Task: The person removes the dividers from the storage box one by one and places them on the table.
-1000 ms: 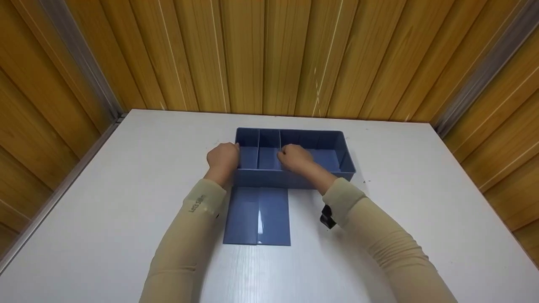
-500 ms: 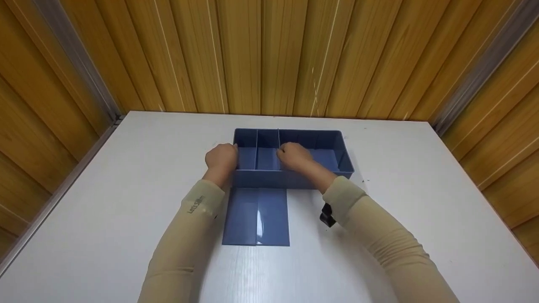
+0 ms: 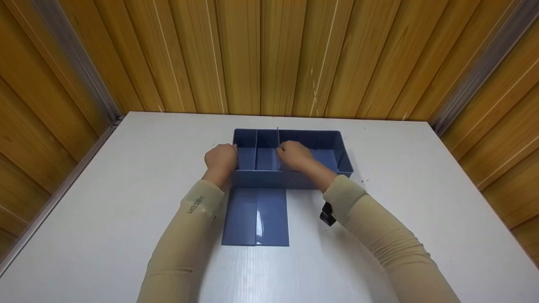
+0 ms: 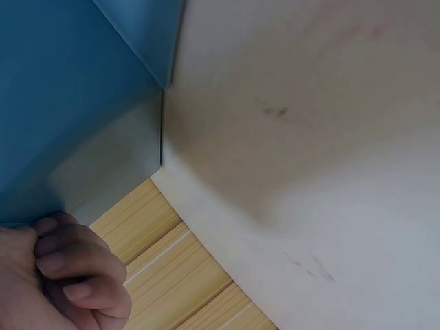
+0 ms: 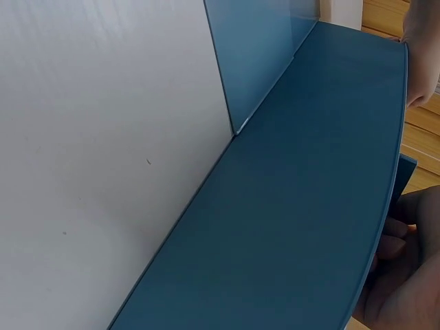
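Note:
A blue plastic box (image 3: 269, 179) sits on the white table, parted by two thin upright dividers. My left hand (image 3: 221, 159) grips the rim of its left wall, and the left wrist view shows those fingers (image 4: 86, 260) curled at the wall's edge. Inside the box, my right hand (image 3: 294, 155) pinches the right-hand divider (image 3: 278, 138), whose top edge pokes slightly above the back rim. The right wrist view also catches a corner of this divider (image 5: 407, 168) standing above the rim. The left-hand divider (image 3: 256, 143) stands lower in its place. The right fingertips are partly hidden.
Two flat blue panels (image 3: 240, 216) lie side by side on the table (image 3: 126, 202), right in front of the box. A wood-patterned wall (image 3: 269, 59) rises behind the table. The right forearm carries a black device (image 3: 327, 214) near the wrist.
The right-hand divider's top edge has risen slightly above the box rim. Both hands keep their holds and have hardly moved.

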The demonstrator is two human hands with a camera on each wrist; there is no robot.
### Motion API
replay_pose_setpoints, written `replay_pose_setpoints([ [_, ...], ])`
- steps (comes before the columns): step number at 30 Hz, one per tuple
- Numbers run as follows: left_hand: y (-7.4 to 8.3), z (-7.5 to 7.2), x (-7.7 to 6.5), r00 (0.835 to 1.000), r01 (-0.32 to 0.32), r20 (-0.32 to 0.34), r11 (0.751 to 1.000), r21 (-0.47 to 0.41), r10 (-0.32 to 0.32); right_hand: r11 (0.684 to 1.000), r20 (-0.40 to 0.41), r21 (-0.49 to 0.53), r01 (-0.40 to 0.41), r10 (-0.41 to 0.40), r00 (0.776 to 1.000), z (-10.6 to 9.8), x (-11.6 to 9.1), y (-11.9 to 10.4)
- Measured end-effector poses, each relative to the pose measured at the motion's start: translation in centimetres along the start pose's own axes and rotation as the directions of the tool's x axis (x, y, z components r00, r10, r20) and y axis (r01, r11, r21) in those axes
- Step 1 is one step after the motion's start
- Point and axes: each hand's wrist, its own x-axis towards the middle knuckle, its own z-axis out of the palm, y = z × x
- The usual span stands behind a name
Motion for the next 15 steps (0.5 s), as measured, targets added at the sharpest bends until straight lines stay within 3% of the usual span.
replay_pose_setpoints([
  [15, 0.00, -0.04, 0.06, 1.000, -0.007, 0.001, 1.000, -0.002, 0.007, 1.000, 0.002, 0.003, -0.014, 0.014, 1.000, -0.64, -0.04, -0.27],
])
